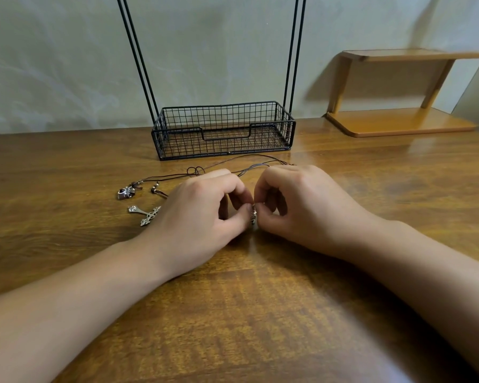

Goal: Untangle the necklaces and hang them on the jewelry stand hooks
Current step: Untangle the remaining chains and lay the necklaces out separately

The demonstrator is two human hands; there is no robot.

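wooden table (260, 313), both hands meet at center. left hand (202, 208) & right hand (296, 205) each have fingers curled, thumb+fingertips pinching a small silver pendant (253, 215) between them, just above table. brown necklace cords (233, 168) run tangled on table behind hands, trailing left to a silver charm w/ beads (126, 192). silver cross pendant (145, 214) lies flat just left of left wrist. black wire jewelry stand (221, 131) w/ basket base sits far center vs wall, hooks out of frame. small wooden shelf (398, 117) far right.
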